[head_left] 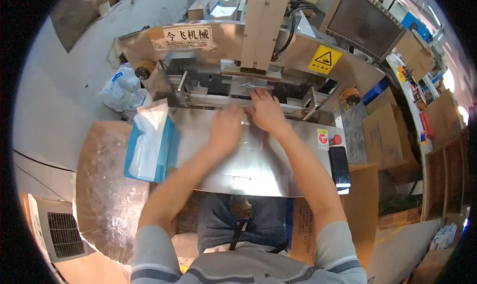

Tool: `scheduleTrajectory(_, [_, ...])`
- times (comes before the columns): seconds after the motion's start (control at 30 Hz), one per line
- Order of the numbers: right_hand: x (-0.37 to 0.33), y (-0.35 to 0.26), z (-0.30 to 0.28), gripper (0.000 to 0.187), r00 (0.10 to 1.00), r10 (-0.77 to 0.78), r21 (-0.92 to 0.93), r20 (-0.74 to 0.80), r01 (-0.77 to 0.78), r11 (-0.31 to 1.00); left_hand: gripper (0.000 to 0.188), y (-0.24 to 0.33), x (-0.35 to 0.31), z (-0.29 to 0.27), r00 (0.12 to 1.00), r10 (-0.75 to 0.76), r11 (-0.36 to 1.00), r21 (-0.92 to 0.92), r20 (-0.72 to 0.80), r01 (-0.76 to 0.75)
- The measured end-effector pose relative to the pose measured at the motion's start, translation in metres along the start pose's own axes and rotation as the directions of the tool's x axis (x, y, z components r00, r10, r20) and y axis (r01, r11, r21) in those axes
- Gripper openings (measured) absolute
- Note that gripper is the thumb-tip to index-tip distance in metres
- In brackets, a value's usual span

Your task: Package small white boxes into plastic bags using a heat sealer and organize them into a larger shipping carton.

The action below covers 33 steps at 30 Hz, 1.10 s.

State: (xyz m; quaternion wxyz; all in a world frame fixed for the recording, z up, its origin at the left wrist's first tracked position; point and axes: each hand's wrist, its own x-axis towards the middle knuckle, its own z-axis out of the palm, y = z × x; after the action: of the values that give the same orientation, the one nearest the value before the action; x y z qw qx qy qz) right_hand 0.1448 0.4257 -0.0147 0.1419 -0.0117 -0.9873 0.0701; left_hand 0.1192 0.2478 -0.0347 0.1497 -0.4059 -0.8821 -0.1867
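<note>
My right hand (267,114) reaches into the opening of a metal machine. Its fingers are stretched forward, their tips at the near edge of a shiny, thin, see-through piece (244,85) that looks like plastic film. Left of it, my left hand (227,130) hovers over the steel worktop (253,172), smeared by motion, so its fingers cannot be read. Right above the film piece stands the machine's beige upright head (264,30). Whether anything lies beneath my right palm is hidden.
A blue bin (130,159) with white bags (149,140) sits at the worktop's left. Beside it is a carton (84,184) of see-through plastic. A red button (337,139) and a black phone (340,167) are at the right. A monitor (365,23) stands behind.
</note>
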Motion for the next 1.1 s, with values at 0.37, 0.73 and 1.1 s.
scheduleTrajectory(0.37, [0.004, -0.002, 0.003, 0.06, 0.999, -0.039, 0.117, -0.005, 0.039, 0.992, 0.059, 0.051, -0.137, -0.022, 0.989, -0.112, 0.984, -0.147, -0.093, 0.097])
scheduleTrajectory(0.73, [0.009, 0.0, -0.011, 0.052, 0.992, -0.108, 0.065, -0.071, 0.112, 0.992, 0.046, 0.052, -0.144, -0.029, 0.981, -0.139, 0.975, -0.194, -0.138, 0.111])
scheduleTrajectory(1.1, [0.027, 0.002, -0.027, 0.042, 1.0, -0.023, 0.036, -0.015, 0.024, 0.999, 0.053, 0.053, -0.141, -0.032, 0.936, -0.191, 0.957, -0.269, -0.294, 0.111])
